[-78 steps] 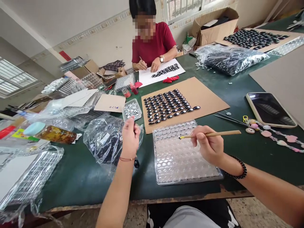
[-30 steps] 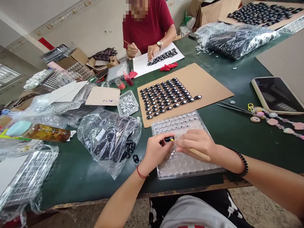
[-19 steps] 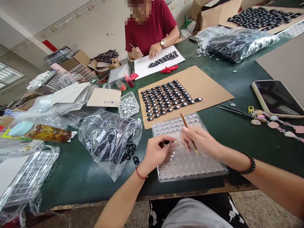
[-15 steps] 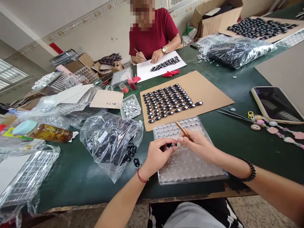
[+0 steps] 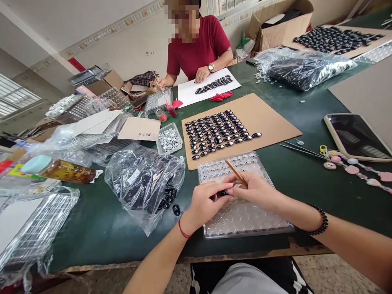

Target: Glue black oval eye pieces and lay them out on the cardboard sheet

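Note:
Between thumb and fingers my left hand [image 5: 208, 201] pinches a small glossy black piece [image 5: 222, 192]. My right hand [image 5: 257, 189] is closed around a thin wooden stick [image 5: 236, 172] that slants up and left, and its fingertips meet the black piece. Both hands are above a clear plastic tray [image 5: 245, 220] with round wells; shiny round pieces fill its far rows. Beyond it, a brown board [image 5: 269, 122] bears rows of black oval pieces [image 5: 217, 130] with light centres. To the left, a clear bag [image 5: 137, 175] holds black pieces, with one loose piece [image 5: 176, 210] beside it.
A small tub [image 5: 169, 139] of silvery pieces stands left of the board. At right lie tweezers [image 5: 301, 150], a beaded strap [image 5: 352, 169] and a phone [image 5: 358, 134]. A drink bottle [image 5: 58, 168] lies at left. Across the table a person in red [image 5: 197, 49] works with a thin stick.
My right fingertips have moved in against the black piece, and the stick has shifted slightly. Across the table, the person's stick hand has moved off the white paper toward a tray.

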`<state>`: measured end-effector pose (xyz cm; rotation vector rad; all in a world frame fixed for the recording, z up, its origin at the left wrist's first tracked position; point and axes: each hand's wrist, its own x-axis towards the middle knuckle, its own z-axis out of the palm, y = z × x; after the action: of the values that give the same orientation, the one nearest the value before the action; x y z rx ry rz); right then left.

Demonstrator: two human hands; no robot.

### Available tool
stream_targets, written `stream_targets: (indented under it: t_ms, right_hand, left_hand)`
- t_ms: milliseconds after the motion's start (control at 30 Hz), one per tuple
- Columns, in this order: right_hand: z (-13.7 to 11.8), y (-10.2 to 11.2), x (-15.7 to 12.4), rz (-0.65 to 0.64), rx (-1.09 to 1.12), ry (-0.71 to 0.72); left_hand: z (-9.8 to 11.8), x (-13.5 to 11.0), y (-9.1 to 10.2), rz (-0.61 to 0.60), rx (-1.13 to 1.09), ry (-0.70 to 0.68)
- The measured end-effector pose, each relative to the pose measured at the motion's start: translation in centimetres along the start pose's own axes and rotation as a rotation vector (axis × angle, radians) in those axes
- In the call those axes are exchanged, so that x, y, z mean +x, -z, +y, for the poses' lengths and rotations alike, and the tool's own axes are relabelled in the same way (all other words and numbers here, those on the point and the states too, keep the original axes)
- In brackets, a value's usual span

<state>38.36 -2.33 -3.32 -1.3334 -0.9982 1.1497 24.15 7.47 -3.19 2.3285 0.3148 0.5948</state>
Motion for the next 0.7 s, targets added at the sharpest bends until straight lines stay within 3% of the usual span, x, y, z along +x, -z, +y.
stream_targets:
  t_ms: [133,400,700]
  right_hand:
    - [-0.17,0.15,-0.05,0.11,0.021,-0.068]
    - [0.34,0.47,0.08,0.173,0.008,-0.031]
    - [0.17,0.58,0.29,0.234,-0.013,0.013]
  left_hand:
    - [-0.17,-0.09,-0.12,0.101,-0.017,-0.074]
    - [-0.36,-0.16,-0.3,0.242,0.094,-0.015]
    - [-0.77,-0.32,-0.53,0.259,0.28,-0.227]
